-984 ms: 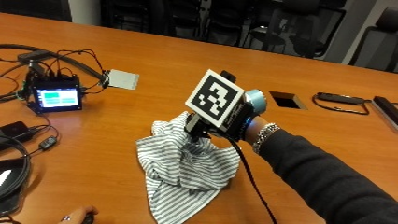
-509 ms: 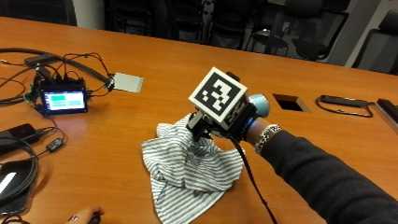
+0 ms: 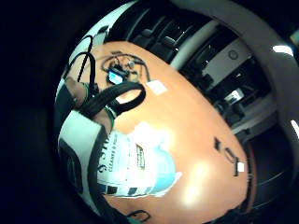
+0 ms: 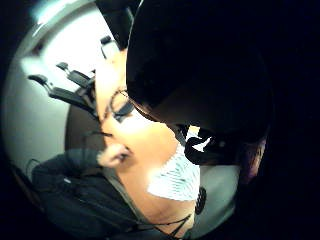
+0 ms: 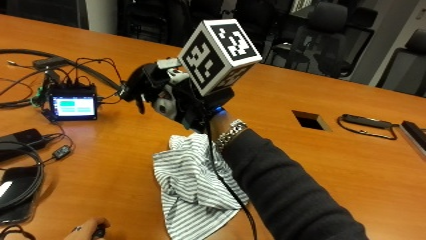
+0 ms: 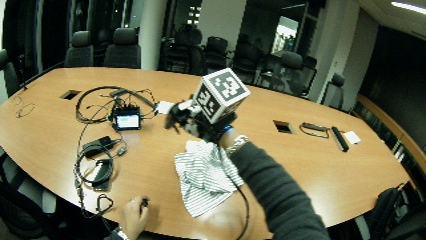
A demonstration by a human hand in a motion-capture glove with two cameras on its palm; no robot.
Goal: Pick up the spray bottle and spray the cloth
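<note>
Bottle (image 3: 133, 165) sits lifted in the gloved right hand (image 5: 163, 95), whose grip is curled round its body, above the surface (image 5: 346, 165) and just beyond the striped cloth (image 5: 193, 185) crumpled beside the forearm. Lifting looks done; spraying is next. To do it well, I would tip the nozzle down toward the cloth's middle, keep it close, then squeeze the trigger while holding the bottle steady.

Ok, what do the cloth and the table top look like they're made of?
The cloth looks like thin woven fabric, grey and white striped, matte; it lies crumpled in soft folds. The table looks like wood or wood veneer, orange-brown with a smooth satin finish that shows soft reflections; solid or laminate, I can't tell.
</note>
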